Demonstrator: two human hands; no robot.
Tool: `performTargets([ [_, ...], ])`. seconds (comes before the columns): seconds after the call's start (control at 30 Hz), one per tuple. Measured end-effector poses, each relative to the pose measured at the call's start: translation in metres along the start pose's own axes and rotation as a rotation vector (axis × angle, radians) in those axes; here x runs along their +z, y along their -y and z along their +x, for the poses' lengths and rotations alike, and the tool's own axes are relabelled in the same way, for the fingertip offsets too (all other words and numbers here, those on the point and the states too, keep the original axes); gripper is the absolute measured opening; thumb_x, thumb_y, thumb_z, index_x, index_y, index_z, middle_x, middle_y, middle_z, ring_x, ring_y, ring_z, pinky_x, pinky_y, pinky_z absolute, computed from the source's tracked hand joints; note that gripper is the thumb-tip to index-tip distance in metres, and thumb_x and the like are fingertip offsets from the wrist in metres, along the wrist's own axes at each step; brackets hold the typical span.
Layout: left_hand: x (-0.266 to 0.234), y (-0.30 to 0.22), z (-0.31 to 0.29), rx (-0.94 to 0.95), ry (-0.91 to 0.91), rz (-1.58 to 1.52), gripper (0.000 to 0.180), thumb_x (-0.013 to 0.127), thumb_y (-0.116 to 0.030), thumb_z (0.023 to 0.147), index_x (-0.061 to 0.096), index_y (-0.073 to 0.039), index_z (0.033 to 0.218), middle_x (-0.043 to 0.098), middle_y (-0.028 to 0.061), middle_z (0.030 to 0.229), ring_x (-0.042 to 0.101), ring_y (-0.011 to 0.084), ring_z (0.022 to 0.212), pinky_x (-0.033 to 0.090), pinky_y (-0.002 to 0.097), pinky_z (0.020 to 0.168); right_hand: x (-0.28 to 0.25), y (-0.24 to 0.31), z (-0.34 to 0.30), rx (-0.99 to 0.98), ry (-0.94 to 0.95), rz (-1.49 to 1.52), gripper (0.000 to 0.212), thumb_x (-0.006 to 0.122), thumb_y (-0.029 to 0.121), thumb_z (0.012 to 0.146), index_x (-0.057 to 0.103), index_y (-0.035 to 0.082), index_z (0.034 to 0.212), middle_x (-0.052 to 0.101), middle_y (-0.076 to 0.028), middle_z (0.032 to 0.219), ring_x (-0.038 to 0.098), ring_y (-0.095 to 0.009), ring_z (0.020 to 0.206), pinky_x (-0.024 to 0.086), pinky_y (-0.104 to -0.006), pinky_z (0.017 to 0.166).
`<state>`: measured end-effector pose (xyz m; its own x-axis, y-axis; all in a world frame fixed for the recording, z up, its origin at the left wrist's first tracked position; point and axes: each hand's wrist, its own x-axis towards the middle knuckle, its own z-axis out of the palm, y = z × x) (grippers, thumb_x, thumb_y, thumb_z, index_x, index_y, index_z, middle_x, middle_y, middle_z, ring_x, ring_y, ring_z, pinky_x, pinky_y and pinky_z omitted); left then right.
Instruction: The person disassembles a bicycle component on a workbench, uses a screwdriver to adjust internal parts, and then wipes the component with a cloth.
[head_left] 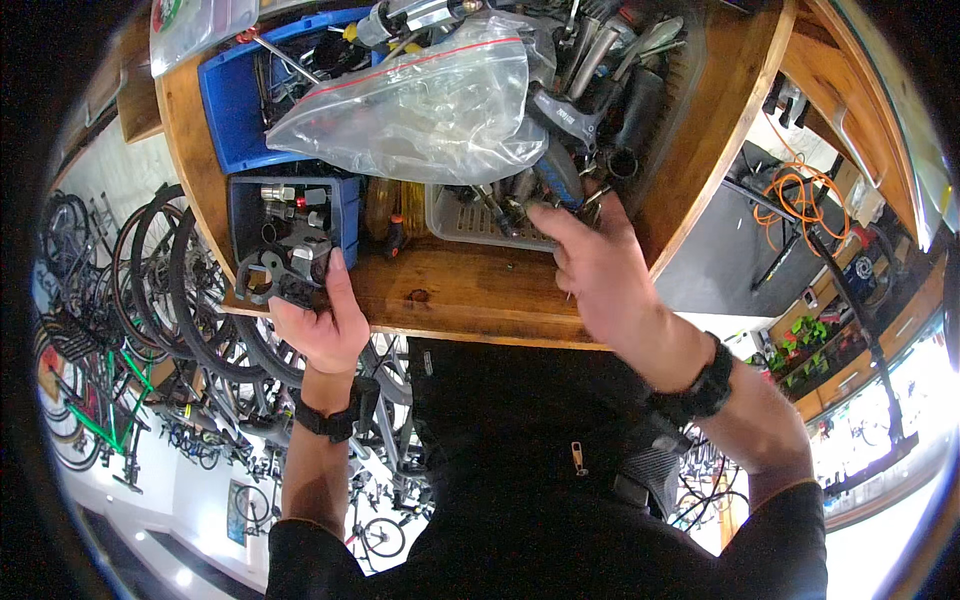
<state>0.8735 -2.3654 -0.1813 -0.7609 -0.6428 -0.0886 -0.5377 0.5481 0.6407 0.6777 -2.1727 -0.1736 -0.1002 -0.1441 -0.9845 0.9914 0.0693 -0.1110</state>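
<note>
My left hand is closed round a dark grey metal clamp-like part with rounded openings. It is at the front of a small blue bin holding small metal fittings. My right hand reaches over the front of a grey slotted tray. Its thumb and fingers are bent in among the tools, beside a blue-and-black handle; what they grip is hidden. A clear zip bag with a red seal lies across the tray and a larger blue bin.
The wooden drawer surrounds the bins. A screwdriver with an orange-and-black handle stands between them. Bicycles are on the left; an orange cable lies on a dark surface at the right.
</note>
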Motion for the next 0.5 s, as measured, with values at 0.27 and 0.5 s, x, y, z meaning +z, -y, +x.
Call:
performTargets([
  [0.27, 0.004, -0.005, 0.003, -0.004, -0.069, 0.017, 0.021, 0.068, -0.002, 0.090, 0.059, 0.011, 0.105, 0.067, 0.0167, 0.100, 0.065, 0.0236, 0.085, 0.052, 0.0306, 0.076, -0.002, 0.000, 0.023, 0.078, 0.086, 0.049, 0.019, 0.073, 0.014, 0.089, 0.059, 0.019, 0.101, 0.050, 0.011, 0.074, 0.032, -0.001, 0.050, 0.023, -0.0208, 0.045],
  [0.5, 0.005, -0.004, 0.002, -0.020, -0.046, -0.037, 0.029, 0.067, -0.002, 0.092, 0.056, 0.007, 0.117, 0.068, 0.0149, 0.109, 0.066, 0.0187, 0.094, 0.053, 0.0296, 0.081, 0.022, -0.037, 0.024, -0.483, -0.085, -0.324, 0.038, 0.065, 0.016, 0.091, 0.055, -0.006, 0.121, 0.068, -0.021, 0.105, 0.065, -0.030, 0.096, 0.049, -0.0378, 0.089],
])
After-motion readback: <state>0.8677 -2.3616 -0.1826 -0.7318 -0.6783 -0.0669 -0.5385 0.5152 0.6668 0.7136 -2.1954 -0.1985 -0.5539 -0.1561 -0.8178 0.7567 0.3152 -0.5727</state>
